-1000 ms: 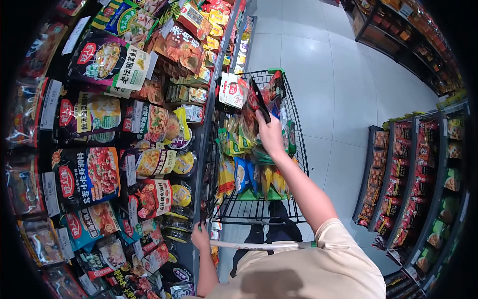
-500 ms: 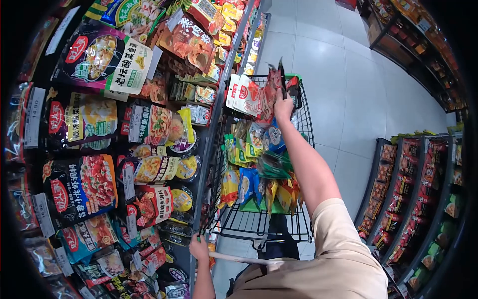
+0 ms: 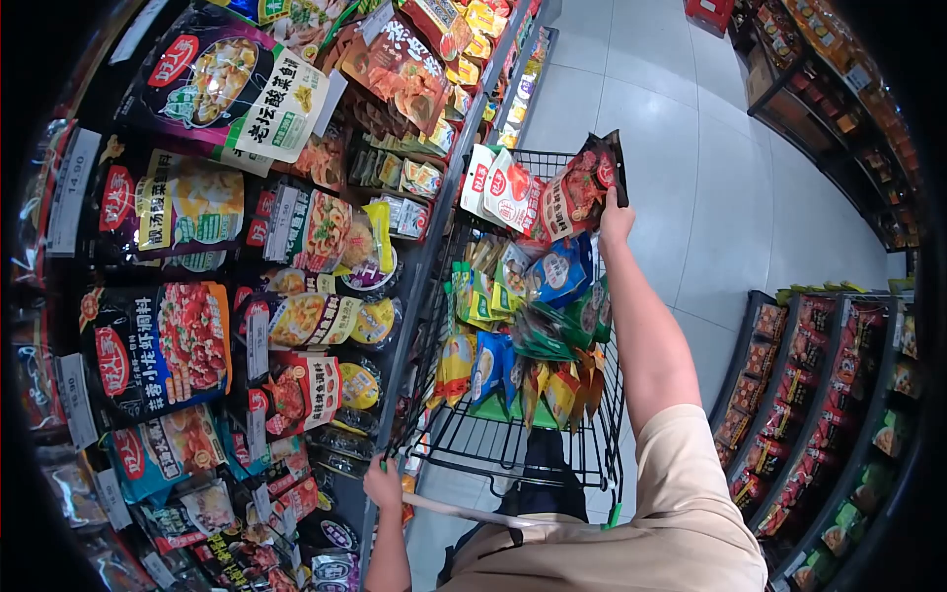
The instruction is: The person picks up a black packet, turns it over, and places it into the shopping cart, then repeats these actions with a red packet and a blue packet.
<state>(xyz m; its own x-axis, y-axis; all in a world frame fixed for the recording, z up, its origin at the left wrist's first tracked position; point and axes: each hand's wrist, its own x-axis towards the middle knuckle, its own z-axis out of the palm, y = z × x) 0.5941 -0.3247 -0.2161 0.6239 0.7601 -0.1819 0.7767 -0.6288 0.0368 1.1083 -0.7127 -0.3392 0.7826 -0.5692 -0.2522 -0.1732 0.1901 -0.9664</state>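
My right hand (image 3: 617, 219), nearer, pinches the packet (image 3: 580, 192), slanting toward upper right; my left hand (image 3: 385, 485), well apart, grips the handle (image 3: 459, 511), lower left.

Open floor (image 3: 735, 232) lies right of the cart (image 3: 523, 456); packed shelf (image 3: 412, 286) blocks its left side.

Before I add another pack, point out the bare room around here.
The cart has bare wire between the yellow packets and the handle. Open floor runs between the cart and the right-hand racks. The cart's middle and far end are crowded, as are the left-hand shelves.
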